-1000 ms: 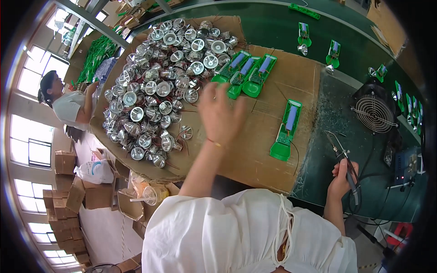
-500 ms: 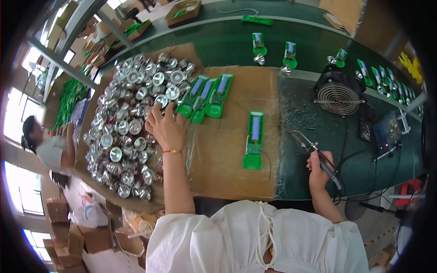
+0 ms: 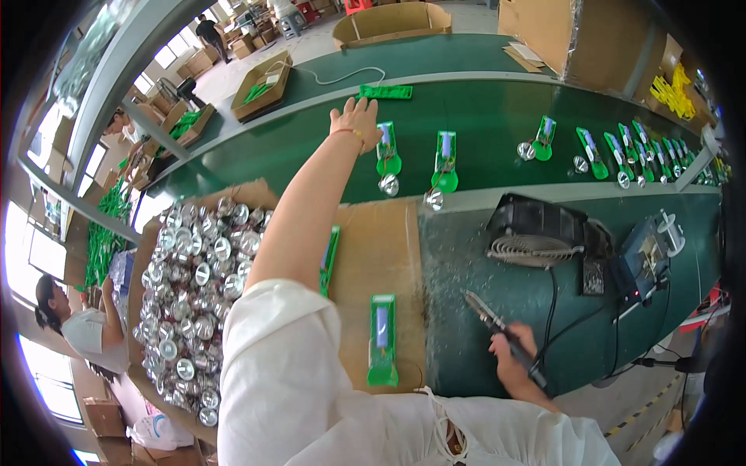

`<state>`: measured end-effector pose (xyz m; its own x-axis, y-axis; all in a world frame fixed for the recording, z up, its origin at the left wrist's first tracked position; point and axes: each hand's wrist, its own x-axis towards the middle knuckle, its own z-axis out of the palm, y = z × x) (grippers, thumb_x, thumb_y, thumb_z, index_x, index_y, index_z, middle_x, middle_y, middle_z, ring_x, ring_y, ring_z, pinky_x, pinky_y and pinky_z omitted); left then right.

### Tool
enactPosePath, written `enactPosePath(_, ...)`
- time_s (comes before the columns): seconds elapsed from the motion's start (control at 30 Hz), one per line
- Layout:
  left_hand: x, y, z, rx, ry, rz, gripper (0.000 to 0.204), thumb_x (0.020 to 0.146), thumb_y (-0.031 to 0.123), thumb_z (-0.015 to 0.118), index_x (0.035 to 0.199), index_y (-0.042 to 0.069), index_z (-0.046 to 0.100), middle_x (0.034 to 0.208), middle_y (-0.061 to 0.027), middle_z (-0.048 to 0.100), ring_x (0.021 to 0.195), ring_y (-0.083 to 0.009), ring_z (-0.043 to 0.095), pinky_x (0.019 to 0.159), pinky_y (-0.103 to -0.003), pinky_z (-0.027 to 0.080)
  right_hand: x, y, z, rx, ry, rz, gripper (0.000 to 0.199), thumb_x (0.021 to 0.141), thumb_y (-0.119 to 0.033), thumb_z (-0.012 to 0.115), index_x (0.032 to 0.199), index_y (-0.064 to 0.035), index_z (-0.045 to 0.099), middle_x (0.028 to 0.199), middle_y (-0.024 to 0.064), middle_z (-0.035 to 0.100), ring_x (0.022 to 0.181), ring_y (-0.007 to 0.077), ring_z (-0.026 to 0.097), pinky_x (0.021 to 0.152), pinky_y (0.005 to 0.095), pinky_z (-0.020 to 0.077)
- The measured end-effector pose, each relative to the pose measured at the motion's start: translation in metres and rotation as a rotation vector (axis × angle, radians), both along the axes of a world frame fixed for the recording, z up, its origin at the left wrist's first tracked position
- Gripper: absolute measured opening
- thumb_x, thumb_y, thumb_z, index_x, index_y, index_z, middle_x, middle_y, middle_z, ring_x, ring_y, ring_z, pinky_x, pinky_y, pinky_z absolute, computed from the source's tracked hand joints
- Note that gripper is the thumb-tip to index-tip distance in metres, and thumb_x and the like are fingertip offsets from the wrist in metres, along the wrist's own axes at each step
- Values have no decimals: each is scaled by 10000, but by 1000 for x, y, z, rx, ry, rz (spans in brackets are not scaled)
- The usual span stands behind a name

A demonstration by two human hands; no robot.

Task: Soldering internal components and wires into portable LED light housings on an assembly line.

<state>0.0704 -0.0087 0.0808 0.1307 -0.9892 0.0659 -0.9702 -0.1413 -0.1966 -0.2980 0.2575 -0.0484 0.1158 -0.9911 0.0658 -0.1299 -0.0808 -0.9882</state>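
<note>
My left arm is stretched far forward over the green belt. The left hand (image 3: 357,124) is open with its fingers spread, empty, its fingertips just short of a green plastic housing (image 3: 386,92) lying crosswise. Right beside that hand, another green housing with a purple battery has a silver reflector (image 3: 388,185) at its lower end. My right hand (image 3: 514,359) is closed round the dark handle of a soldering iron (image 3: 488,312), whose tip points up and left over the bench. On the cardboard mat lies one green housing with a battery (image 3: 381,338); my left arm partly hides another housing (image 3: 329,260).
A pile of silver reflectors (image 3: 190,311) fills the left side. A black fan (image 3: 536,233) and a soldering station (image 3: 641,260) with cables stand at right. More housings with reflectors (image 3: 444,163) line the belt. A co-worker (image 3: 89,326) sits at far left; cardboard trays (image 3: 264,85) stand behind.
My left hand has gone from the reflector pile forward to the belt's far part. The view has tilted up and shifted. The right hand still holds the soldering iron.
</note>
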Motion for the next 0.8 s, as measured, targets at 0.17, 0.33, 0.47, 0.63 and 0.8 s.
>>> enactPosePath(0.17,-5,-118,-35,87,-48,17,585,833,233,480,1370,142,267,1452,-37,228,1338,-228,211,1028,-501,248,-3,0,-18,-94,-1,11,210,753,-91,675,881,-21,524,712,114,584,599,177,580,527,282,453)
enactPosePath(0.33,-13,-187,-89,46,69,-23,628,716,100,566,1300,123,338,1390,-14,304,1285,-197,303,971,-443,343,-4,5,-26,-104,-129,-40,258,696,-99,737,870,-11,570,719,129,596,610,198,587,537,278,463)
enactPosePath(0.47,3,-190,-110,15,-314,-206,508,849,121,437,1342,130,317,1419,-21,284,1284,-197,320,970,-432,343,-4,-1,-10,-86,-90,-1,262,698,-98,746,875,-7,575,722,121,604,622,214,601,549,284,476)
enactPosePath(0.63,1,-165,-93,118,-289,-125,243,833,155,441,1009,131,607,957,-82,652,934,-217,616,846,-396,396,-4,-9,-11,-119,-41,27,263,704,-101,743,879,-18,566,731,122,609,624,209,604,553,286,480)
enactPosePath(0.8,69,-135,-64,-94,-134,124,223,788,146,515,991,118,604,1082,-112,558,1046,-265,540,829,-398,446,-3,-4,-15,-141,-34,19,276,701,-123,744,876,-25,555,709,112,601,582,188,590,532,280,467)
